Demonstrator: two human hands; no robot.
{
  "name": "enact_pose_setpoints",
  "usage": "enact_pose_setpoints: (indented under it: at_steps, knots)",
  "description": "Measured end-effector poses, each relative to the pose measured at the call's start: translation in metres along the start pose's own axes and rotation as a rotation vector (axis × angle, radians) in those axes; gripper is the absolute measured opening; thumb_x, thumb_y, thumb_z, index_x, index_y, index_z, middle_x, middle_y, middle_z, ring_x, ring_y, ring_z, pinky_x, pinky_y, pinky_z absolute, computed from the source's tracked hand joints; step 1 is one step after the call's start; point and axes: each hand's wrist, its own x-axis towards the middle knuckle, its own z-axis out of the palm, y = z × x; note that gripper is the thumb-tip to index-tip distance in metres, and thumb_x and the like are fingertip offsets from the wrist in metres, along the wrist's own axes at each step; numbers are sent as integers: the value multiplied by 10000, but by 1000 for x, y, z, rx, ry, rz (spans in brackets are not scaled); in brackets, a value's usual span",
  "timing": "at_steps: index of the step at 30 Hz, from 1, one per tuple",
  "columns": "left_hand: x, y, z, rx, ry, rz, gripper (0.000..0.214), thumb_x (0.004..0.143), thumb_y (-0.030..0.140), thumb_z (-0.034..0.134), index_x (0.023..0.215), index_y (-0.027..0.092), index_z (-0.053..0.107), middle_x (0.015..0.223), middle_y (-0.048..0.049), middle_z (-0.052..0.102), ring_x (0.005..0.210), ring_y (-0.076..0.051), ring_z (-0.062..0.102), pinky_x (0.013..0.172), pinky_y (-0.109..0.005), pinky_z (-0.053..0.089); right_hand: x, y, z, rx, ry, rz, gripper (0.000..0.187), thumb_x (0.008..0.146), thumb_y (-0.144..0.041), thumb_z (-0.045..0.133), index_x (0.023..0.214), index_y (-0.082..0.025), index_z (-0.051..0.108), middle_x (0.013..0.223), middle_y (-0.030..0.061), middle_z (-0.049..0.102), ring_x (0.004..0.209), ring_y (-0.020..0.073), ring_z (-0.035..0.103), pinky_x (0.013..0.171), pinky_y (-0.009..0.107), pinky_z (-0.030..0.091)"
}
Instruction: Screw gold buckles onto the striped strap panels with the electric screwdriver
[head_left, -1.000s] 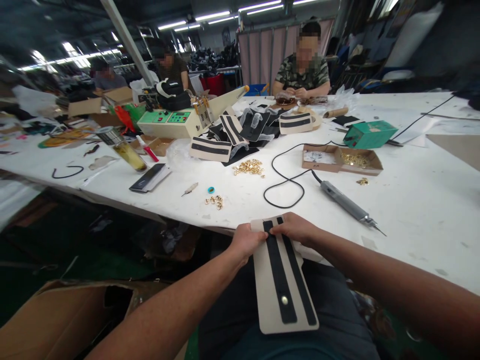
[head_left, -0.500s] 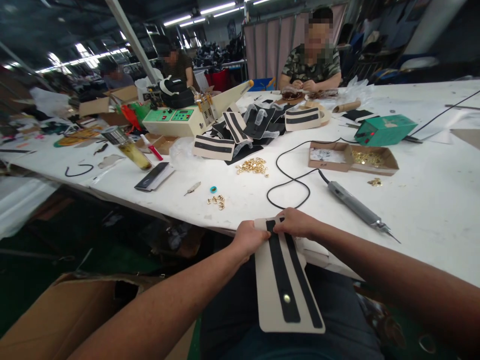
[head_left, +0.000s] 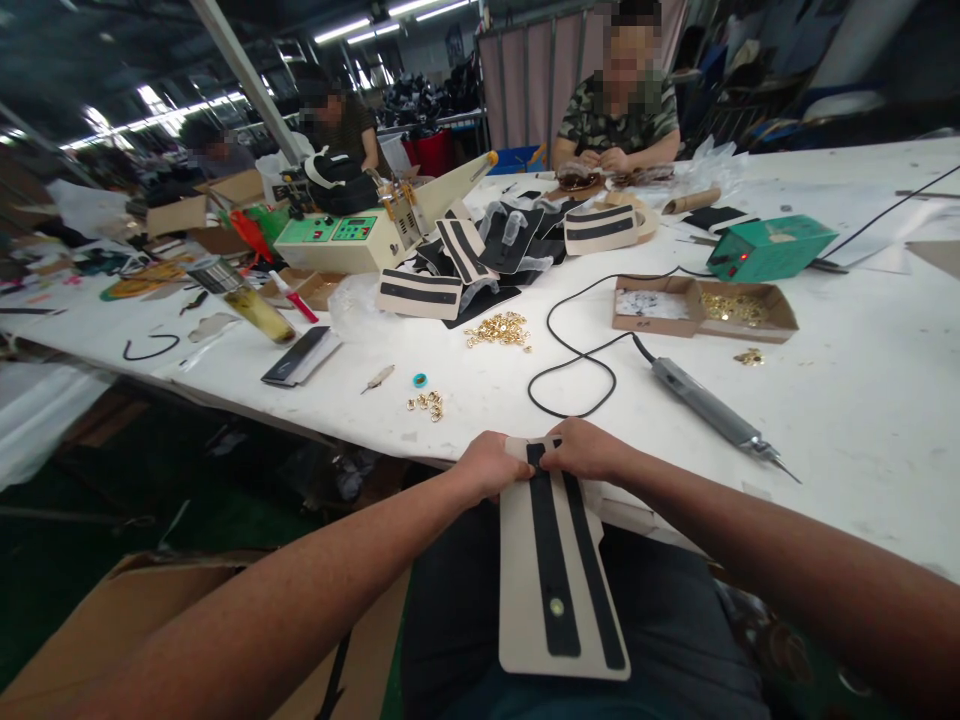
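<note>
A flat beige panel with two black strips hangs over my lap, below the table's front edge. Near its lower end, one strip carries a round gold stud. My left hand grips the panel's upper left edge, thumb on the strip. At the top right, my right hand pinches the same strip; both thumbs almost meet there. The fingers behind the panel are hidden. On the table beyond my hands lie small gold fittings and a blue ring. To the right rests a grey corded pen-shaped power tool.
A green power box stands behind cardboard trays of small parts. More gold pieces lie before a pile of black and beige panels. A cream machine stands left of it. A co-worker sits across the table.
The panel's lower end has swung slightly left, and the view has shifted a little. Both hands keep their hold at its top.
</note>
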Motion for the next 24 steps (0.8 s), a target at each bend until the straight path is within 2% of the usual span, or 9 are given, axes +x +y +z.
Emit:
enact_pose_setpoints:
  at_steps: [7, 11, 14, 17, 20, 22, 24]
  knots:
    - [1, -9, 0, 120, -6, 70, 147, 714, 247, 718, 848, 187, 714, 770, -26, 741, 671, -230, 715, 451, -260, 498, 1, -2, 0, -15, 5, 25, 113, 686, -273, 700, 633, -181, 664, 630, 31, 651, 630, 184, 611, 536, 265, 395]
    - [-1, -14, -1, 231, 111, 149, 286, 719, 324, 775, 961, 195, 696, 951, -75, 777, 901, -287, 736, 687, -327, 557, 4, 2, 1, 17, 6, 47, 119, 687, -280, 712, 749, -177, 711, 633, 17, 659, 584, 173, 609, 506, 255, 400]
    - [-7, -16, 0, 315, 181, 188, 405, 778, 392, 762, 1135, 221, 678, 1077, -91, 777, 1034, -319, 721, 844, -381, 544, 5, 5, 1, 50, -9, 62, 190, 697, -277, 709, 857, -178, 735, 637, 0, 664, 539, 159, 597, 493, 250, 413]
    - [-13, -20, 2, 439, 259, 242, 620, 844, 435, 732, 1410, 242, 567, 1189, -102, 761, 1083, -333, 721, 891, -411, 543, 6, 5, 0, 60, -23, 65, 164, 703, -281, 711, 826, -176, 739, 633, 0, 667, 560, 159, 604, 511, 250, 422]
    - [-15, -29, 4, 531, 389, 404, 729, 850, 420, 766, 1504, 245, 496, 1311, -110, 697, 1137, -324, 694, 893, -417, 554, 6, 3, -2, 58, -31, 68, 158, 701, -283, 721, 813, -175, 748, 673, 10, 700, 631, 170, 630, 551, 252, 432]
    - [-12, -36, 4, 557, 469, 575, 655, 835, 378, 803, 1434, 241, 576, 1383, -119, 642, 1209, -326, 641, 930, -432, 542, 7, 2, -3, 59, -39, 75, 176, 708, -297, 725, 831, -172, 752, 701, 13, 717, 656, 175, 639, 562, 255, 430]
    - [-7, -42, 5, 547, 478, 747, 495, 832, 335, 821, 1296, 235, 679, 1426, -119, 621, 1271, -334, 585, 1004, -473, 500, 8, 1, -3, 61, -45, 83, 179, 713, -300, 725, 834, -169, 746, 698, 10, 711, 651, 170, 627, 558, 253, 416]
